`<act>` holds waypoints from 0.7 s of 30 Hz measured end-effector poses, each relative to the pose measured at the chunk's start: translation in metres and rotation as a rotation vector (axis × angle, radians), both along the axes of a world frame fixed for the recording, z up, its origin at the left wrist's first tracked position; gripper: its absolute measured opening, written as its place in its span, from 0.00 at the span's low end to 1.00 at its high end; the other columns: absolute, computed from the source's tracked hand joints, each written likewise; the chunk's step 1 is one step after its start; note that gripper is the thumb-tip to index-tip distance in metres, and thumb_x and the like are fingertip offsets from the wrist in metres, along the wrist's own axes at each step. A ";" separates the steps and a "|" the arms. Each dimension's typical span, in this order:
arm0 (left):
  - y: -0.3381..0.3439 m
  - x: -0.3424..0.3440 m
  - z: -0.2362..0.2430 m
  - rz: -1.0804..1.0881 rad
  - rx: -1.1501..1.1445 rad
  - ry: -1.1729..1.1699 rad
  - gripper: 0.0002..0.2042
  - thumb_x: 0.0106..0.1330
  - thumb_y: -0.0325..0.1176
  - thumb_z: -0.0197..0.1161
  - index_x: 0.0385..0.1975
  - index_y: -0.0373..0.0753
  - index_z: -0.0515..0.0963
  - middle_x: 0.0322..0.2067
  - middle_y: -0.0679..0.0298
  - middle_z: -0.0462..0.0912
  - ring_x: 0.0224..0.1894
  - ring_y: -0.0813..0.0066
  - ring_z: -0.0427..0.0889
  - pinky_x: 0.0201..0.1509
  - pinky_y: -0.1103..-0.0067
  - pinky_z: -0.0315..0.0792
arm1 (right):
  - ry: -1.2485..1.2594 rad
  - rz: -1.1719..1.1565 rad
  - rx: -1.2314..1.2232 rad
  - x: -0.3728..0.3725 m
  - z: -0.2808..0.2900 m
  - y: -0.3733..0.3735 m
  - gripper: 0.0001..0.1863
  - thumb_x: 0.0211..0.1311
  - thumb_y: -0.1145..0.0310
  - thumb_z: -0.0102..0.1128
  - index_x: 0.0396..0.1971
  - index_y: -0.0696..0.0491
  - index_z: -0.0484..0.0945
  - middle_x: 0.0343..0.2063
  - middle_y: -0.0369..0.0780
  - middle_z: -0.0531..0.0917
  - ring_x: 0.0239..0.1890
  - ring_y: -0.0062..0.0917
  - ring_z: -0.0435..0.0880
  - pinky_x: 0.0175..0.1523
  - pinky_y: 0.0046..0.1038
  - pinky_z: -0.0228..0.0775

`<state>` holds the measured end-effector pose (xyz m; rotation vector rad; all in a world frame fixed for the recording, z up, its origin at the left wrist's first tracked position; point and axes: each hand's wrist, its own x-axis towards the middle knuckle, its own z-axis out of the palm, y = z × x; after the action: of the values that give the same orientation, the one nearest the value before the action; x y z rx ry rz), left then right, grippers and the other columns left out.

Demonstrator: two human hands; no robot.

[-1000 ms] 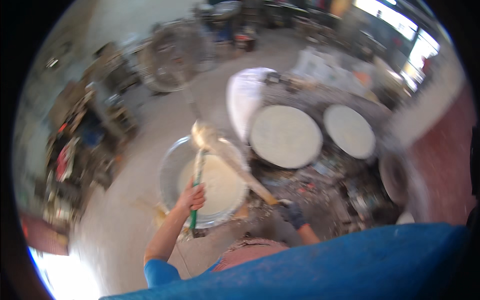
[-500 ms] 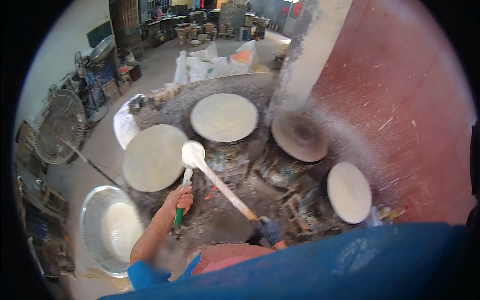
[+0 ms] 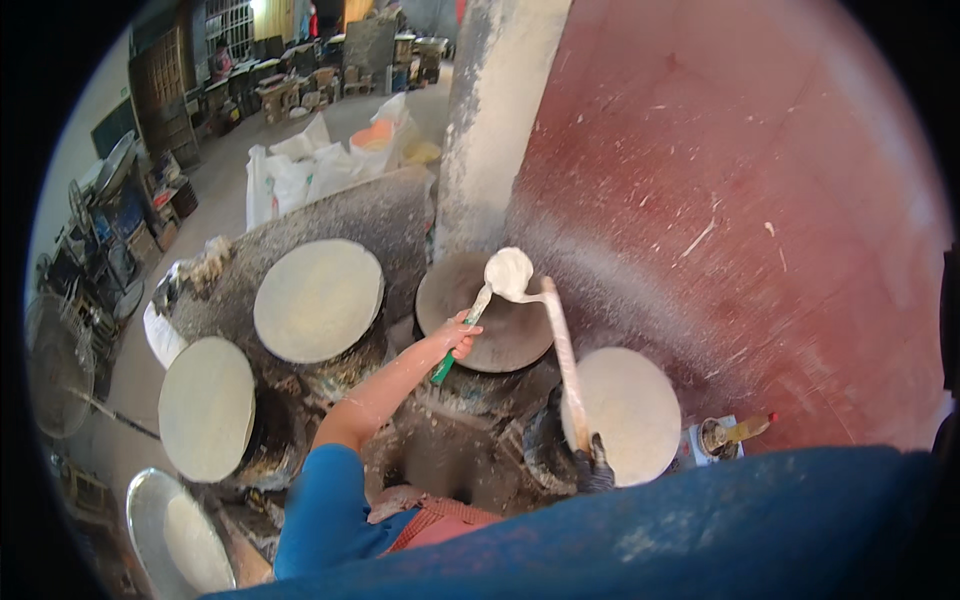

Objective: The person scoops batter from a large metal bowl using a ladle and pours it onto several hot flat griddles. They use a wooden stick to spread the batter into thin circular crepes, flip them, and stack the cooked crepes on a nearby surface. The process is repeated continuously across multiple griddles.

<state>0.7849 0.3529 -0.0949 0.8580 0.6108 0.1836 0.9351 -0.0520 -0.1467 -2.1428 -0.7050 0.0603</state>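
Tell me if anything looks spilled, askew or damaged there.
Pale streaks mark the red wall beyond the dark griddle: odd on an otherwise red surface, possibly splashed batter. The pillar at that wall's left edge looks patchy and worn. Nothing stands out about the ladle in the right hand.

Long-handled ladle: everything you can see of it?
The ladle has a round whitish cup, coated or full, and a long, slanting, wooden-looking handle. The cup shows over the dark pan; the gloved right hand grips the handle's lower end. The left hand holds a green-handled tool at the cup, contact unclear.
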 end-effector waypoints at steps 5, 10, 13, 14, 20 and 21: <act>0.046 0.084 -0.066 0.143 0.458 0.132 0.26 0.55 0.26 0.54 0.57 0.47 0.62 0.13 0.62 0.67 0.10 0.67 0.69 0.14 0.70 0.65 | -0.226 0.163 -0.498 0.011 0.013 0.124 0.18 0.57 0.56 0.54 0.48 0.42 0.76 0.25 0.46 0.81 0.30 0.41 0.80 0.36 0.40 0.71; 0.101 0.087 -0.126 0.279 1.571 0.646 0.30 0.54 0.24 0.54 0.60 0.50 0.61 0.28 0.49 0.76 0.30 0.48 0.77 0.34 0.58 0.69 | 0.430 -0.022 0.007 0.042 -0.029 0.152 0.17 0.50 0.66 0.63 0.43 0.53 0.80 0.37 0.45 0.83 0.35 0.27 0.83 0.41 0.27 0.72; 0.104 0.084 -0.108 0.291 1.597 0.561 0.32 0.53 0.23 0.55 0.61 0.53 0.61 0.31 0.47 0.77 0.34 0.47 0.77 0.37 0.58 0.70 | 0.504 -0.018 0.378 0.053 -0.048 0.170 0.18 0.52 0.67 0.62 0.43 0.57 0.79 0.34 0.42 0.84 0.35 0.25 0.81 0.42 0.25 0.71; 0.101 0.084 -0.093 0.262 1.603 0.522 0.33 0.53 0.22 0.55 0.62 0.55 0.61 0.30 0.47 0.77 0.33 0.48 0.78 0.36 0.59 0.71 | 0.371 0.028 0.335 0.053 -0.050 0.179 0.18 0.52 0.67 0.62 0.43 0.58 0.79 0.33 0.41 0.84 0.34 0.23 0.81 0.42 0.25 0.71; 0.118 0.063 -0.002 0.460 1.239 0.213 0.34 0.54 0.23 0.53 0.64 0.55 0.58 0.40 0.49 0.79 0.33 0.54 0.79 0.35 0.68 0.71 | 0.703 -0.063 0.083 0.045 -0.052 0.259 0.10 0.55 0.69 0.58 0.33 0.58 0.81 0.24 0.39 0.82 0.26 0.20 0.78 0.31 0.27 0.70; 0.121 0.048 -0.003 0.496 1.338 0.077 0.34 0.53 0.23 0.52 0.64 0.53 0.58 0.46 0.50 0.77 0.36 0.59 0.80 0.38 0.73 0.71 | 0.699 -0.048 0.184 0.047 -0.054 0.265 0.11 0.54 0.68 0.59 0.33 0.61 0.80 0.28 0.40 0.83 0.29 0.20 0.78 0.32 0.28 0.70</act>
<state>0.8334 0.4739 -0.0979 1.9863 0.7434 1.0933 0.9823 0.2130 -0.2010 -1.7856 -0.2332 0.6574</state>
